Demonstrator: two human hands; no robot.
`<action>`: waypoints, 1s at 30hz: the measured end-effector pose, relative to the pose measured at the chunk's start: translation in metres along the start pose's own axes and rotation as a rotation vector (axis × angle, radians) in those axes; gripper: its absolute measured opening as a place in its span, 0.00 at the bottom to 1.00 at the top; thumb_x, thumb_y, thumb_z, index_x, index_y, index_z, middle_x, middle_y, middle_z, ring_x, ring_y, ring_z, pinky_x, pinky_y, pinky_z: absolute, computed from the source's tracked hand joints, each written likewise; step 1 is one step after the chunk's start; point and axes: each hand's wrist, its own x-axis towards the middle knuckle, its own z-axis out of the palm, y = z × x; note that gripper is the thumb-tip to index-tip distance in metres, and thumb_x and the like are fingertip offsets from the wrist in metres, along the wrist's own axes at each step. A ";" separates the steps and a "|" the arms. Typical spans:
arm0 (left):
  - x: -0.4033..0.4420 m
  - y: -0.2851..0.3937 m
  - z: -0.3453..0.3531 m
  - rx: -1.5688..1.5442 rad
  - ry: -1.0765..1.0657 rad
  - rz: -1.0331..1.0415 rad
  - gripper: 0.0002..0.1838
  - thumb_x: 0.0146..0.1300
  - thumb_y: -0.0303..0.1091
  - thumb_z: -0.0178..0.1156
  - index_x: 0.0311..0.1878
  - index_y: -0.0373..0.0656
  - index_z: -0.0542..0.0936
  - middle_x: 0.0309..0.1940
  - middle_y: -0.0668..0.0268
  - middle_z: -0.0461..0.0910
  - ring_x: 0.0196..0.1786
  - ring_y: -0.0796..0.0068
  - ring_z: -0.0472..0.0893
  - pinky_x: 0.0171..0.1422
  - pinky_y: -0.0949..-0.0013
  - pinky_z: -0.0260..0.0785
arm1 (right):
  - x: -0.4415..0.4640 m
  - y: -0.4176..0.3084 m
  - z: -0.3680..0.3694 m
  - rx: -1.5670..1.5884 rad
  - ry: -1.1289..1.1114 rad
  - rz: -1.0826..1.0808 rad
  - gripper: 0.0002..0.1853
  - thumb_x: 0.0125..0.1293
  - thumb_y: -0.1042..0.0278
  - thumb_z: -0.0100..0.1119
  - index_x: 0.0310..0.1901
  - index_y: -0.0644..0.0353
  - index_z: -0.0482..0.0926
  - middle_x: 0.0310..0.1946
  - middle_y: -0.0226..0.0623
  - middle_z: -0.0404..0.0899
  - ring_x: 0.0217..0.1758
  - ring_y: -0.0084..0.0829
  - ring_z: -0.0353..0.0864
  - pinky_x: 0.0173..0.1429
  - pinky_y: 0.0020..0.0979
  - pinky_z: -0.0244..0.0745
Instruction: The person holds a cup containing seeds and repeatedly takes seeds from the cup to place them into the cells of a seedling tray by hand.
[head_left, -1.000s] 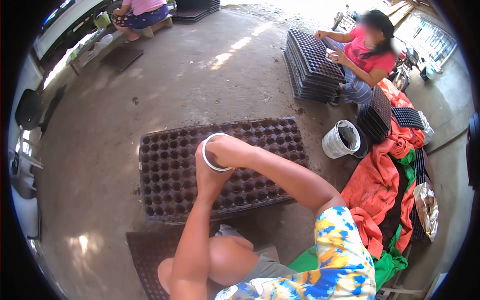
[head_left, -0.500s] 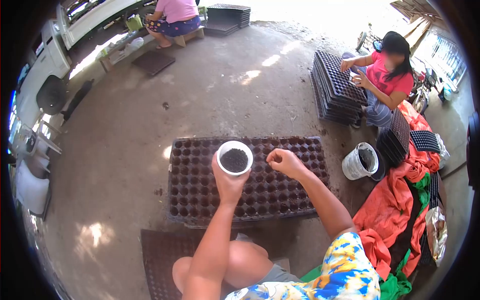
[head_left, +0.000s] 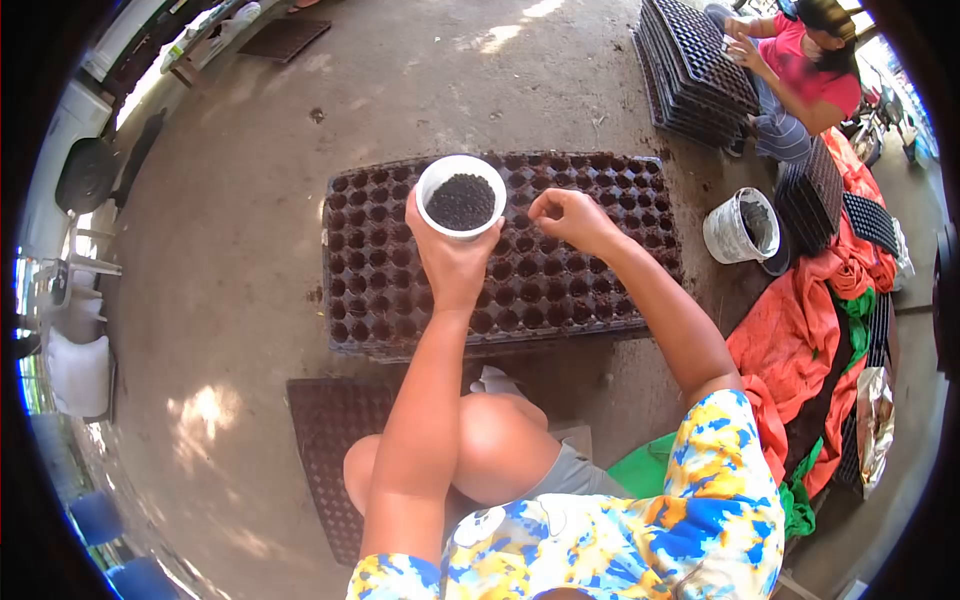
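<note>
My left hand point(head_left: 455, 260) is wrapped round a white cup point(head_left: 428, 222) of small dark grains point(head_left: 462, 202). The cup is held over a dark seedling tray point(head_left: 400, 338), whose many round cells look filled with brown soil. To the right of the cup, my right hand point(head_left: 575, 220) hovers above the same tray with thumb and fingers pinched together. Whatever lies between those fingertips is hidden or too small to make out.
Another dark tray point(head_left: 325, 430) lies by my knees. On the right are a grey-smeared bucket point(head_left: 728, 232), orange cloth point(head_left: 790, 345) and green cloth point(head_left: 640, 470). A co-worker in a pink top point(head_left: 815, 85) sits beside a tall stack of trays point(head_left: 690, 80).
The view has tipped downward, so everything sits higher in the picture. My hands keep much the same places over the tray. The co-worker's hands have come closer together.
</note>
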 end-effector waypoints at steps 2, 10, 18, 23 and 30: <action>0.000 -0.003 0.000 -0.008 -0.003 -0.012 0.52 0.43 0.26 0.78 0.69 0.36 0.55 0.59 0.56 0.68 0.62 0.64 0.72 0.67 0.62 0.64 | -0.001 -0.001 0.006 -0.039 -0.017 -0.029 0.08 0.56 0.72 0.62 0.39 0.60 0.83 0.30 0.33 0.83 0.34 0.23 0.80 0.42 0.28 0.75; 0.002 -0.004 0.000 0.035 -0.020 0.027 0.50 0.44 0.26 0.78 0.68 0.36 0.56 0.59 0.56 0.68 0.61 0.65 0.72 0.66 0.64 0.65 | -0.003 -0.006 0.015 -0.170 -0.087 -0.050 0.09 0.56 0.73 0.62 0.39 0.59 0.84 0.35 0.42 0.86 0.40 0.33 0.86 0.46 0.32 0.78; 0.002 -0.005 -0.001 0.108 -0.038 0.064 0.48 0.46 0.26 0.78 0.66 0.36 0.56 0.58 0.56 0.69 0.60 0.67 0.73 0.65 0.65 0.66 | -0.001 -0.001 0.015 -0.184 -0.107 -0.030 0.06 0.59 0.73 0.64 0.38 0.61 0.83 0.30 0.35 0.85 0.35 0.23 0.83 0.43 0.28 0.78; 0.002 -0.008 0.000 0.011 -0.058 0.006 0.50 0.41 0.26 0.78 0.67 0.36 0.58 0.58 0.56 0.68 0.61 0.63 0.72 0.67 0.63 0.64 | -0.007 -0.002 -0.006 -0.344 -0.105 -0.031 0.07 0.58 0.69 0.65 0.38 0.59 0.86 0.33 0.40 0.86 0.37 0.32 0.86 0.45 0.32 0.79; -0.005 -0.003 0.008 0.038 -0.270 -0.048 0.51 0.37 0.28 0.79 0.66 0.38 0.60 0.57 0.55 0.71 0.60 0.62 0.74 0.65 0.63 0.66 | -0.021 -0.078 -0.035 -0.274 0.072 -0.420 0.08 0.58 0.73 0.64 0.39 0.64 0.86 0.34 0.42 0.85 0.35 0.32 0.85 0.44 0.29 0.79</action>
